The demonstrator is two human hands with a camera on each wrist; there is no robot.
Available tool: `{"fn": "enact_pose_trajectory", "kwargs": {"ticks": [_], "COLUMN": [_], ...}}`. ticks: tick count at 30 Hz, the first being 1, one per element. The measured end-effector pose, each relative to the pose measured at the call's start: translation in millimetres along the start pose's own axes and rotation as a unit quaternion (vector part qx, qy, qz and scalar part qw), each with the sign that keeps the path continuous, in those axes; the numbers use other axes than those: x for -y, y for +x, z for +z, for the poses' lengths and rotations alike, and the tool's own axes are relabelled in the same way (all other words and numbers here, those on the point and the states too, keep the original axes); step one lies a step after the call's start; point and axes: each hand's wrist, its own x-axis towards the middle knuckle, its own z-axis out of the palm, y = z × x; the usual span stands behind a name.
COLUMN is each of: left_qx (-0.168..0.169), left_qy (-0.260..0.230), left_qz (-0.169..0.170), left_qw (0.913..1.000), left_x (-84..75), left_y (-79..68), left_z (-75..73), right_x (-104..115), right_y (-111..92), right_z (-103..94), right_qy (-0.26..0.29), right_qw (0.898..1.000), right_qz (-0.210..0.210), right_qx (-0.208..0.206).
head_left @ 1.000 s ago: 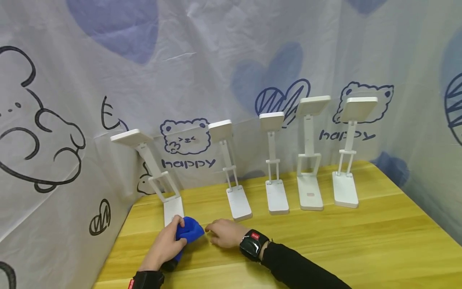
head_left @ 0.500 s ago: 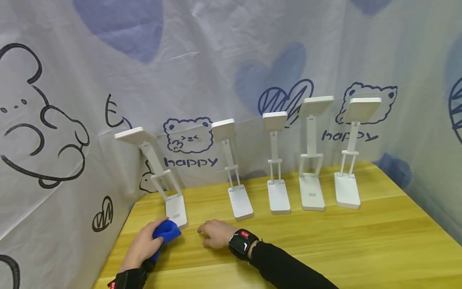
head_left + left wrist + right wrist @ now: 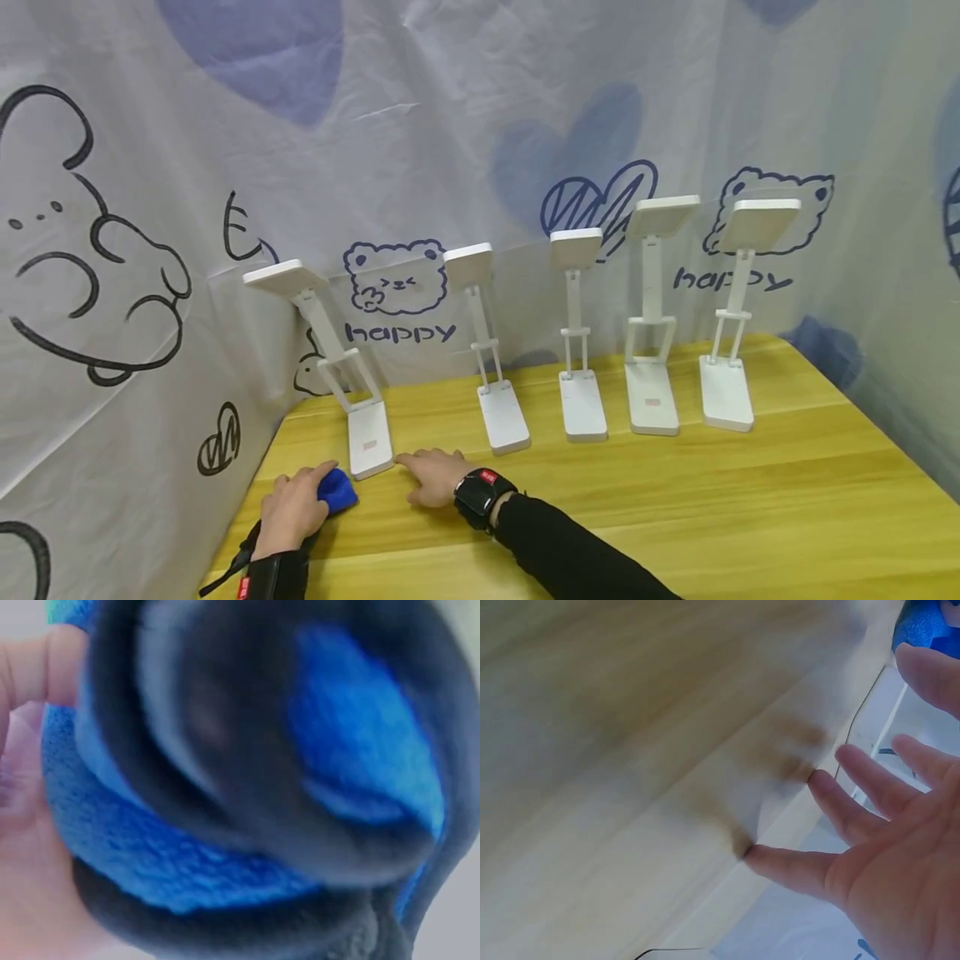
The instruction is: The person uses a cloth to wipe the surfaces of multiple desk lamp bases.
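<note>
My left hand (image 3: 291, 510) holds a bunched blue cloth (image 3: 337, 492) just in front of the leftmost white desk lamp (image 3: 370, 442). The left wrist view is filled by the cloth's fuzzy folds (image 3: 360, 712) with thick black edging, blurred close up; a thumb or finger presses on it at the left. A black strip trails beside the left wrist. My right hand (image 3: 435, 477) lies next to the front right corner of that lamp's base. In the right wrist view its fingers (image 3: 795, 871) are spread and hold nothing, with some fingertips on the tabletop.
Several more white desk lamps (image 3: 504, 421) stand in a row to the right, heads raised, along the back of the yellow wood-grain table (image 3: 675, 517). A white curtain (image 3: 450, 125) printed with hearts and bears hangs right behind and at the left side.
The left hand has drawn the cloth off the leftmost lamp's base, moving left and toward me. The right hand has shifted left to the base's corner. The view has shifted slightly.
</note>
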Motion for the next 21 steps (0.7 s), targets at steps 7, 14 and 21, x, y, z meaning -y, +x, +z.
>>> {"fn": "enact_pose_trajectory", "kwargs": {"ticks": [7,14,21], "left_qx": [-0.008,0.001,0.008], "left_qy": [0.038,0.06,0.054], "left_qz": [0.006,0.022,0.014], "left_qw": [0.9992,0.998,0.9984], "left_x": [-17.7,-25.3,-24.9], "left_y": [7.1,10.4,6.3], "left_z": [9.9,18.5,15.5], "right_x": [1,1,5], "right_y": [7,13,14], "right_z": [-1.5,-0.9,1.4], "right_qy": [0.003,0.011,0.036], "right_qw": [1.0,0.999,0.999], "right_qz": [0.006,0.027,0.027], "right_qx": [-0.012,0.014,0.027]}}
